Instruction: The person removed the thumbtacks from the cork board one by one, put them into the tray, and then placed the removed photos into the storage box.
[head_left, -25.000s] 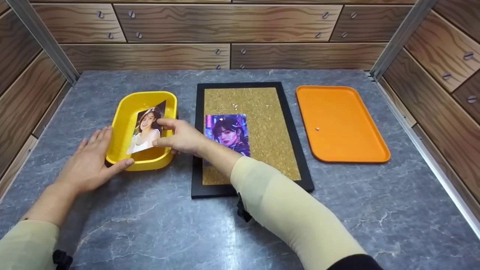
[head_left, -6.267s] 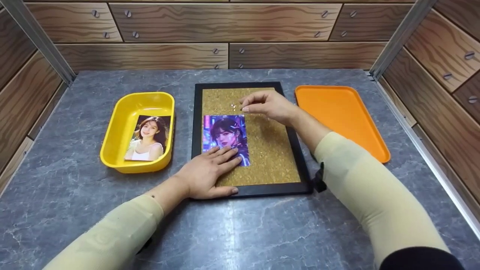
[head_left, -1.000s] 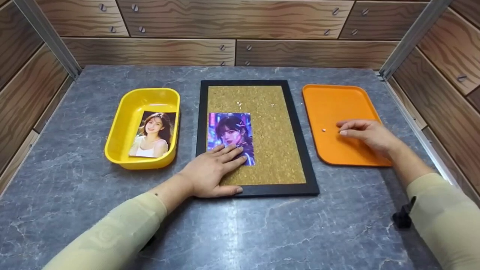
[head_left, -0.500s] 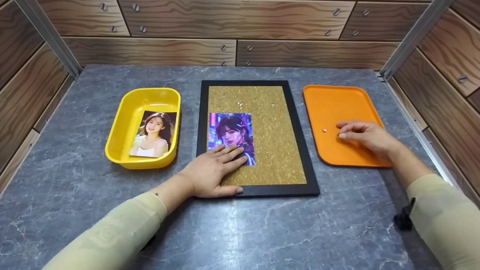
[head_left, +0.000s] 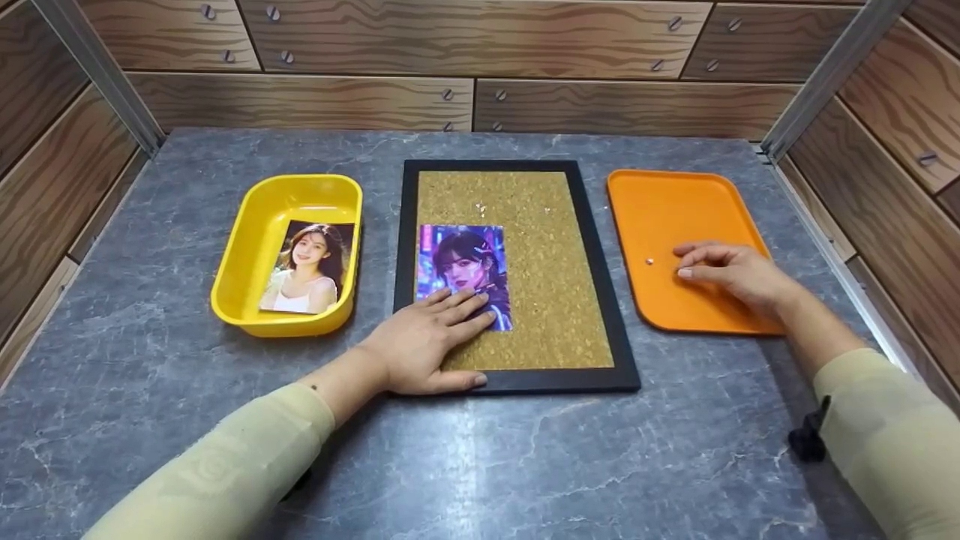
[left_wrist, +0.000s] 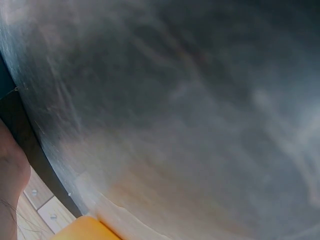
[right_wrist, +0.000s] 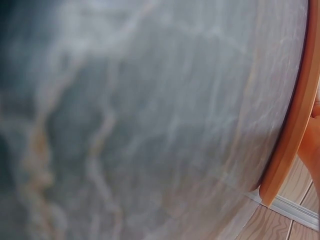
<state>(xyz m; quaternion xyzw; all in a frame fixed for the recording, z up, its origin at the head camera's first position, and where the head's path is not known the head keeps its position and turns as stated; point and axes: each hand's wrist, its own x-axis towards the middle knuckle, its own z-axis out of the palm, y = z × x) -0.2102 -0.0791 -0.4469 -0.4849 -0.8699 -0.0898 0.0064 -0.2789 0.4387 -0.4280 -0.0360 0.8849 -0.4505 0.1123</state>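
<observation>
In the head view, my left hand (head_left: 420, 345) lies flat with spread fingers on the lower part of a purple and blue picture card (head_left: 469, 251). Its thumb rests along the near edge of a black-framed cork board (head_left: 555, 300), which bears the card on its left half. Over the orange tray (head_left: 675, 210) on the right, my right hand (head_left: 739, 277) rests with loosely bent fingers; thumb and forefinger stand slightly apart with nothing visible between them. A tiny shiny piece (head_left: 649, 261) lies on the tray, left of those fingertips. The wrist views show mainly blurred tabletop.
To the left stands a yellow bin (head_left: 251, 247) with a photo card (head_left: 306, 274) of a person in white lying in it. Several small shiny bits (head_left: 480, 208) sit on the cork above the purple card. Wood-patterned walls (head_left: 375, 37) enclose the marbled table (head_left: 540, 465).
The photo card, earlier held by the right hand, lies in the bin. The left hand went from bin to board; the right hand went from above the board to the tray. Both are still lately.
</observation>
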